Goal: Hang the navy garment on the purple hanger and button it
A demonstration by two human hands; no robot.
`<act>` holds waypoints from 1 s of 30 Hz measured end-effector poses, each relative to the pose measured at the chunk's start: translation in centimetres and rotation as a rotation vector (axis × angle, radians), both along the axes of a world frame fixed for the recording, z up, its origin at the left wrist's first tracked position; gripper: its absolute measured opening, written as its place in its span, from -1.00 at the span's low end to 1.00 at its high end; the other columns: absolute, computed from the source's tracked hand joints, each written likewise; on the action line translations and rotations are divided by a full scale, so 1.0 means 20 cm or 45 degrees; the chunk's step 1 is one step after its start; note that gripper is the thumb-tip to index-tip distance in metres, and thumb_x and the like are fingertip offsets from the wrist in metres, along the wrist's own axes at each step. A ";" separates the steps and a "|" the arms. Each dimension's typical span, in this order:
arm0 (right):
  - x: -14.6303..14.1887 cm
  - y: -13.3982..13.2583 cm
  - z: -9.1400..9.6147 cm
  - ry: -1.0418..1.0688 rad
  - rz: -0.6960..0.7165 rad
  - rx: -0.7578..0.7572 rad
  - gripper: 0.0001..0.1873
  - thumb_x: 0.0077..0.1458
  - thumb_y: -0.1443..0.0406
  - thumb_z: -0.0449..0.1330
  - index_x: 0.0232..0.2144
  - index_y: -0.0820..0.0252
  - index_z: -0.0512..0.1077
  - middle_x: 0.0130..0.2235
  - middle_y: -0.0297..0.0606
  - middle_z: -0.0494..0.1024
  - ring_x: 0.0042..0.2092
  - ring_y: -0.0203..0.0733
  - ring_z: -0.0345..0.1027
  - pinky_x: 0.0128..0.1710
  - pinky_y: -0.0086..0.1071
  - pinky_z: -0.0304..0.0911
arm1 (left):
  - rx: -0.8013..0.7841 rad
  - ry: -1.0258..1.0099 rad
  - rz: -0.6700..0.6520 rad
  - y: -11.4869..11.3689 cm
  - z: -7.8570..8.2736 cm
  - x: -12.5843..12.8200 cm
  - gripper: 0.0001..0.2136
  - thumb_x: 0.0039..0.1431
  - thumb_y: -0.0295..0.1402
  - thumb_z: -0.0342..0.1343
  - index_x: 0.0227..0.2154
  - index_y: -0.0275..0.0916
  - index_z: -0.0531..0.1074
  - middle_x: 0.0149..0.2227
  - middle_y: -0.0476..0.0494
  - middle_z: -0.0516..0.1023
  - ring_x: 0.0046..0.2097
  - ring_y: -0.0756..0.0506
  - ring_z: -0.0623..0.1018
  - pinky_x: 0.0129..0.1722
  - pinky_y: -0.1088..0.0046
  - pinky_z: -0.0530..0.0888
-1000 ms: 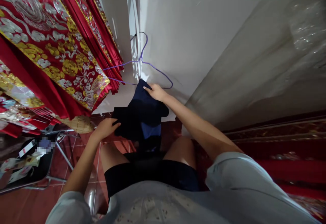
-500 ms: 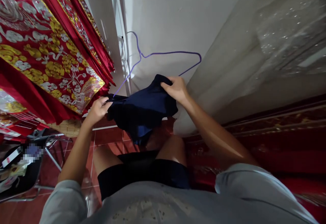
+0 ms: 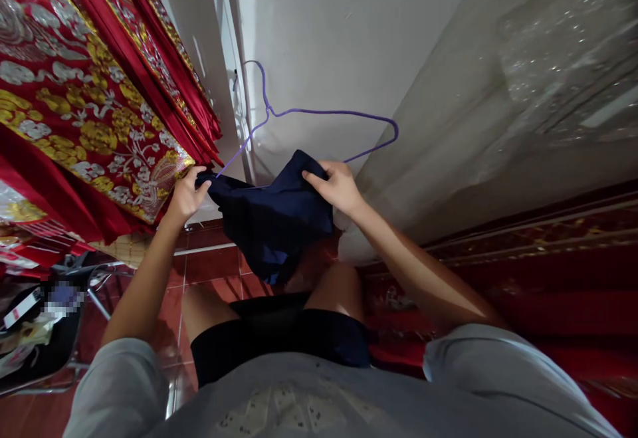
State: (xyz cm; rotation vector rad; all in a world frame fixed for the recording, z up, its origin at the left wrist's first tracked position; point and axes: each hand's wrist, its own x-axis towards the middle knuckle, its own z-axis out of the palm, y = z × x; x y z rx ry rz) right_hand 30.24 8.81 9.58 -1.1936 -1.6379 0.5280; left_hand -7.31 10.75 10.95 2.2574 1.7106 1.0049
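Note:
A dark navy garment [image 3: 272, 215] hangs between my two hands, its lower part drooping above my knees. My left hand [image 3: 187, 192] pinches its left end, close to the lower left corner of a purple clothes hanger [image 3: 319, 112]. With thumb and fingers my right hand [image 3: 336, 185] grips the garment's upper right part. The hanger's left arm runs down into the cloth, and its bottom bar passes partly behind the fabric and my right hand. Its right shoulder sticks out bare, and its hook points up and left. What kind of garment it is I cannot make out.
Red cloth [image 3: 100, 106] with gold and silver embroidery hangs at the left. Below it stands a black chair [image 3: 64, 351] with small items on it. A pale wall [image 3: 323, 32] is ahead, and clear plastic sheeting [image 3: 498, 92] covers the right side. The floor has red tiles [image 3: 209, 265].
My left hand has moved left and slightly up with its end of the garment. My right hand has shifted a little down and left. The hanger has tilted, its right end lower.

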 end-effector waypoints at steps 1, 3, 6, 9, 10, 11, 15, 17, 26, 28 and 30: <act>-0.01 0.00 -0.01 0.015 0.020 -0.026 -0.62 0.10 0.04 0.24 -0.58 0.16 0.34 -0.52 -0.34 0.35 -0.45 -0.27 0.18 -0.41 -0.36 0.13 | 0.023 -0.030 -0.024 -0.02 0.02 0.01 -0.53 0.24 -0.16 0.10 0.14 -0.29 0.44 -0.06 -0.25 0.63 -0.02 -0.25 0.61 0.10 0.18 0.52; -0.04 0.00 -0.04 0.065 0.065 -0.093 -0.63 0.09 0.04 0.24 -0.56 0.17 0.37 -0.51 -0.34 0.36 -0.44 -0.28 0.18 -0.43 -0.37 0.12 | 0.074 -0.065 -0.086 -0.06 0.06 0.04 -0.54 0.27 -0.21 0.07 0.18 -0.27 0.43 0.00 -0.23 0.62 0.03 -0.24 0.61 0.14 0.17 0.51; -0.11 -0.02 -0.07 0.163 0.129 -0.158 -0.59 0.07 0.01 0.25 -0.58 0.17 0.32 -0.52 -0.35 0.33 -0.45 -0.29 0.16 -0.46 -0.39 0.11 | 0.121 -0.038 -0.197 -0.09 0.15 0.12 -0.56 0.29 -0.34 0.02 0.20 -0.27 0.43 0.04 -0.21 0.62 0.06 -0.21 0.60 0.22 0.18 0.46; -0.16 -0.04 -0.09 0.196 0.156 -0.137 -0.59 0.10 -0.01 0.23 -0.54 0.18 0.34 -0.51 -0.34 0.34 -0.44 -0.28 0.18 -0.45 -0.39 0.12 | 0.172 -0.009 -0.228 -0.09 0.20 0.19 -0.62 0.33 -0.37 -0.01 0.15 -0.26 0.47 0.03 -0.20 0.64 0.06 -0.19 0.61 0.19 0.22 0.47; -0.16 -0.05 -0.09 0.185 0.156 -0.123 -0.59 0.11 -0.01 0.22 -0.52 0.18 0.35 -0.50 -0.34 0.35 -0.43 -0.27 0.19 -0.45 -0.39 0.13 | 0.192 0.000 -0.212 -0.08 0.21 0.21 -0.64 0.35 -0.36 -0.03 0.11 -0.26 0.49 0.01 -0.20 0.65 0.05 -0.20 0.62 0.17 0.23 0.48; -0.16 -0.05 -0.09 0.161 0.153 -0.107 -0.58 0.13 -0.02 0.21 -0.51 0.18 0.36 -0.50 -0.33 0.35 -0.43 -0.26 0.20 -0.44 -0.39 0.14 | 0.206 0.015 -0.192 -0.07 0.22 0.22 -0.65 0.36 -0.36 -0.05 0.08 -0.26 0.52 0.00 -0.20 0.66 0.03 -0.20 0.63 0.13 0.25 0.50; -0.12 -0.05 -0.06 -0.007 0.081 -0.005 -0.53 0.19 -0.06 0.18 -0.52 0.18 0.37 -0.51 -0.31 0.38 -0.43 -0.24 0.24 -0.39 -0.34 0.20 | 0.120 0.142 -0.152 -0.05 0.22 0.23 -0.66 0.37 -0.38 -0.09 0.03 -0.21 0.54 -0.19 -0.17 0.70 -0.17 -0.17 0.66 -0.03 0.31 0.53; -0.09 -0.07 -0.06 -0.033 0.046 0.051 -0.54 0.21 -0.07 0.17 -0.47 0.17 0.43 -0.49 -0.30 0.44 -0.41 -0.20 0.32 -0.33 -0.31 0.29 | 0.038 0.203 -0.164 -0.05 0.22 0.20 -0.65 0.36 -0.38 -0.10 0.05 -0.20 0.52 -0.30 -0.14 0.68 -0.26 -0.15 0.65 -0.10 0.34 0.52; 0.18 -0.02 0.12 0.135 -0.266 0.477 -0.56 0.27 -0.05 0.15 -0.05 0.07 0.60 -0.02 -0.14 0.66 0.08 0.04 0.53 0.19 0.01 0.36 | 0.132 0.365 -0.212 -0.06 0.33 0.12 -0.69 0.32 -0.35 -0.09 -0.14 -0.26 0.57 -0.25 -0.22 0.65 -0.18 -0.22 0.61 -0.07 0.27 0.50; 0.24 0.08 0.17 0.131 -0.239 0.472 -0.57 0.27 -0.04 0.17 -0.04 0.08 0.60 0.00 -0.16 0.65 0.12 0.03 0.50 0.23 0.01 0.34 | 0.165 0.361 -0.239 -0.07 0.33 0.13 -0.70 0.31 -0.35 -0.08 -0.16 -0.26 0.57 -0.21 -0.24 0.64 -0.15 -0.23 0.60 -0.03 0.24 0.50; 0.28 0.18 0.18 0.121 -0.145 0.307 -0.61 0.22 -0.03 0.24 -0.14 0.11 0.63 -0.12 -0.18 0.68 0.04 0.03 0.55 0.15 0.00 0.41 | 0.183 0.355 -0.232 -0.07 0.31 0.12 -0.70 0.32 -0.36 -0.09 -0.16 -0.26 0.57 -0.21 -0.24 0.62 -0.14 -0.22 0.58 -0.02 0.23 0.50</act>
